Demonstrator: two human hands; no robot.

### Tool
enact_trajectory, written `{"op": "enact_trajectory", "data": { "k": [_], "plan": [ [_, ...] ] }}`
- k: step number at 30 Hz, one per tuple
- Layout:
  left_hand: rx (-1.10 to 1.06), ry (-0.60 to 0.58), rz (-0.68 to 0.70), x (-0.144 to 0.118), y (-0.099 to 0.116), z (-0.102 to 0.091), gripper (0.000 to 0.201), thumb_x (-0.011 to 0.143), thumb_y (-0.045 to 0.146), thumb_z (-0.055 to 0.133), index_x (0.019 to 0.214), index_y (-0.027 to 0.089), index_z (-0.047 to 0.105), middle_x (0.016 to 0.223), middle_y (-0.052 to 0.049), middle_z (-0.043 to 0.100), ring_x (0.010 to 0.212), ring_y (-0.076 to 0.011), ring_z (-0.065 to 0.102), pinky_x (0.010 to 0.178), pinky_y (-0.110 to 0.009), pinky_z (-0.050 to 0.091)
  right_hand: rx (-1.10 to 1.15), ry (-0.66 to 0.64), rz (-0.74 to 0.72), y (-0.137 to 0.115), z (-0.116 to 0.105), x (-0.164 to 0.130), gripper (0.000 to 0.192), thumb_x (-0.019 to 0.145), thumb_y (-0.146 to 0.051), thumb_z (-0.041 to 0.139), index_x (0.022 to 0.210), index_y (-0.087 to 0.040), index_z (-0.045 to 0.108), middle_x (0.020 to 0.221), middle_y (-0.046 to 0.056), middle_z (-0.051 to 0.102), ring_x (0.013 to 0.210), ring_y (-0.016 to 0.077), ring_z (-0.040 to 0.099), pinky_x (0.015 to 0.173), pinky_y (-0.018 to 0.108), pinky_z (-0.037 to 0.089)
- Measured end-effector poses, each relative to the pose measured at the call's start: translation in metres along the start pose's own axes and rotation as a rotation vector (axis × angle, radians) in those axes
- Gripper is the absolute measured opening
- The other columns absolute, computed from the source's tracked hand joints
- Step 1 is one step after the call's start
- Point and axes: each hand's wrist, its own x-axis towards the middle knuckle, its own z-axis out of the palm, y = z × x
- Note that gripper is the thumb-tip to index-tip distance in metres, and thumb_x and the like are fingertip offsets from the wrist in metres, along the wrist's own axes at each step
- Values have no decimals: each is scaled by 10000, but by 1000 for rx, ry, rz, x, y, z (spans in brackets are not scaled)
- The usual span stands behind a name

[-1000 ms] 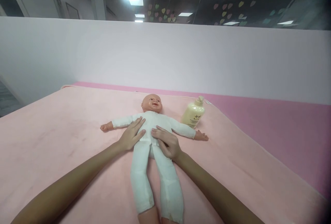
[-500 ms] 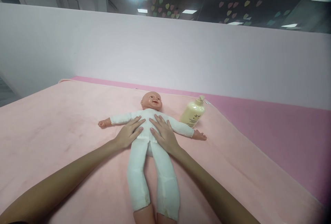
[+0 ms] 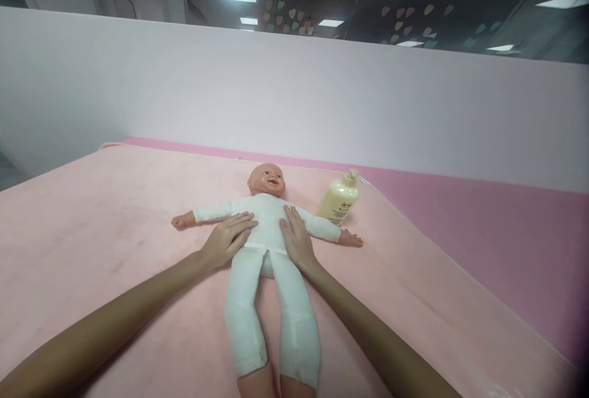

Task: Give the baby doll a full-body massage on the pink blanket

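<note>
Pink blanket (image 3: 115,232) bears a doll (image 3: 264,226) under flat, released hands (image 3: 262,238), white wall (image 3: 294,97) behind

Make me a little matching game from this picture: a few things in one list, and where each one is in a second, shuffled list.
Things:
1. baby doll
2. lotion pump bottle
3. left hand
4. right hand

Places:
A. flat on the doll's belly, on the side of the arm that points away from the bottle
B. on the pink blanket, beside the doll's outstretched arm
C. flat along the doll's side nearest the bottle
D. on its back in the middle of the blanket, arms spread

Pairs: 1-D, 2-B, 3-A, 4-C
</note>
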Motion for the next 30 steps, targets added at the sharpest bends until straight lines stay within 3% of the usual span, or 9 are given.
{"op": "enact_trajectory", "data": {
  "k": [4, 8, 10, 13, 16, 19, 21, 26, 30],
  "plan": [
    [-56, -132, 151, 4, 13, -1, 385, 981, 327, 337, 1223, 252, 626, 1301, -20, 601, 1292, -199, 486, 1156, -447, 310, -15, 19, -31, -1, 1, -1, 619, 925, -550, 324, 1422, -193, 414, 1510, 101, 321, 1435, 238, 220, 1171, 523, 145],
    [-90, -361, 108, 20, 25, -3, 377, 986, 383, 341, 1270, 320, 581, 1377, 34, 527, 1380, -194, 362, 1196, -472, 174, 20, 37, -32, -3, 1, -1, 605, 925, -548, 322, 1402, -197, 445, 1492, 91, 358, 1428, 230, 240, 1175, 509, 152],
    [-92, -406, 84, 25, 27, -3, 381, 987, 409, 337, 1289, 341, 559, 1405, 49, 498, 1396, -186, 332, 1200, -468, 134, 65, 57, -17, -5, 0, -2, 598, 931, -541, 299, 1382, -189, 473, 1484, 90, 372, 1418, 225, 268, 1174, 496, 172],
    [-74, -401, 43, 25, 24, -3, 410, 990, 440, 304, 1341, 360, 500, 1482, 54, 398, 1424, -188, 271, 1201, -474, 74, 123, 108, -23, -9, -3, -6, 577, 936, -528, 296, 1312, -174, 554, 1462, 102, 404, 1381, 232, 344, 1149, 478, 252],
    [-24, -373, -19, 21, 14, -3, 469, 977, 495, 294, 1419, 369, 385, 1556, 43, 242, 1460, -216, 152, 1188, -515, 27, 101, 134, -211, -14, -9, -12, 482, 938, -492, 341, 1159, -211, 664, 1341, 88, 546, 1315, 240, 444, 1152, 512, 227],
    [-3, -315, -112, 15, 1, -4, 545, 962, 538, 292, 1468, 337, 293, 1582, 9, 154, 1468, -235, 95, 1182, -526, 53, 34, -70, -565, -23, -17, -16, 392, 948, -417, 364, 1056, -266, 709, 1140, 42, 678, 1233, 221, 533, 1164, 528, 187],
    [-5, -282, -150, 13, -5, -5, 573, 960, 545, 288, 1483, 311, 262, 1585, -11, 144, 1468, -234, 94, 1185, -511, 83, -3, -232, -694, -30, -22, -18, 372, 957, -371, 360, 1088, -283, 697, 1133, 27, 682, 1223, 203, 542, 1151, 501, 244],
    [0, -230, -123, 9, -9, -3, 540, 985, 496, 236, 1481, 289, 278, 1578, -15, 183, 1464, -204, 129, 1193, -461, 122, -181, -389, -705, -41, -29, -16, 407, 973, -371, 337, 1312, -288, 546, 1370, 11, 522, 1358, 204, 386, 1161, 508, 204],
    [6, -196, -103, 9, -9, -1, 525, 994, 469, 220, 1477, 278, 296, 1572, -9, 203, 1459, -188, 154, 1199, -425, 140, -276, -435, -671, -40, -28, -12, 463, 978, -430, 315, 1393, -279, 452, 1475, 4, 387, 1413, 207, 281, 1177, 507, 145]
  ]
}}
